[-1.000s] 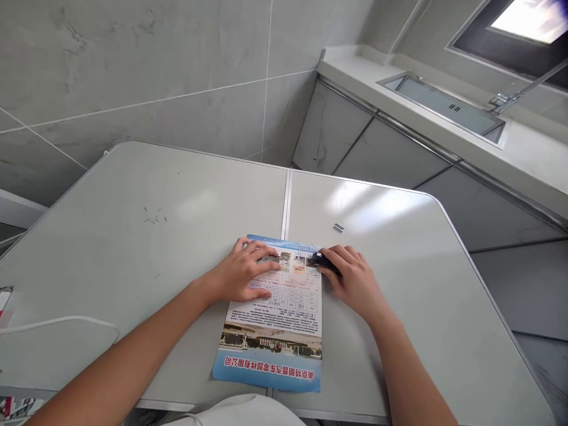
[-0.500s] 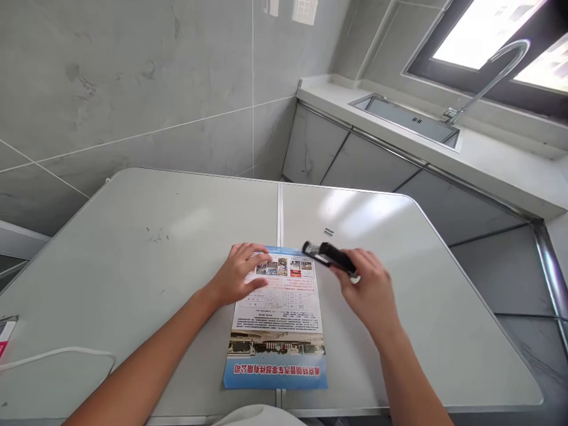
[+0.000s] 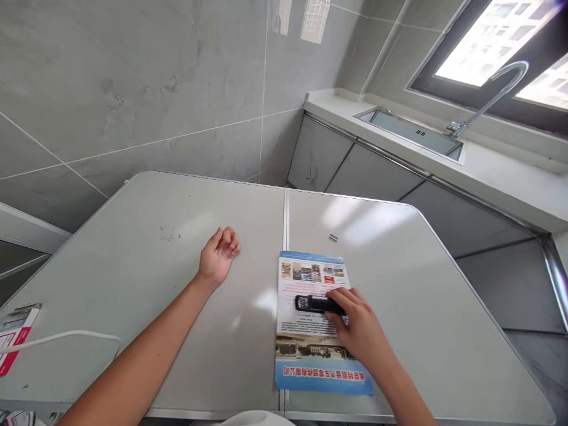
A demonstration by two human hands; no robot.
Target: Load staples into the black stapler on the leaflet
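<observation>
A printed flyer [image 3: 310,278] with a blue bottom band lies flat on the grey folding table [image 3: 146,284], just right of the table's centre seam. My right hand [image 3: 357,325] grips a small black stapler [image 3: 313,304] and holds it across the middle of the flyer. My left hand [image 3: 219,254] rests on the bare tabletop to the left of the flyer, palm turned up, fingers loosely curled, holding nothing.
A small strip of staples [image 3: 333,238] lies beyond the flyer. A white cable [image 3: 66,337] and a red-and-white card [image 3: 13,340] sit at the table's left edge. A counter with a sink [image 3: 410,130] and tap [image 3: 492,97] runs along the right; tiled wall behind.
My left hand has left the flyer and moved left onto the table. My right hand brought the stapler from the flyer's top corner down onto its middle. The flyer now sits further right.
</observation>
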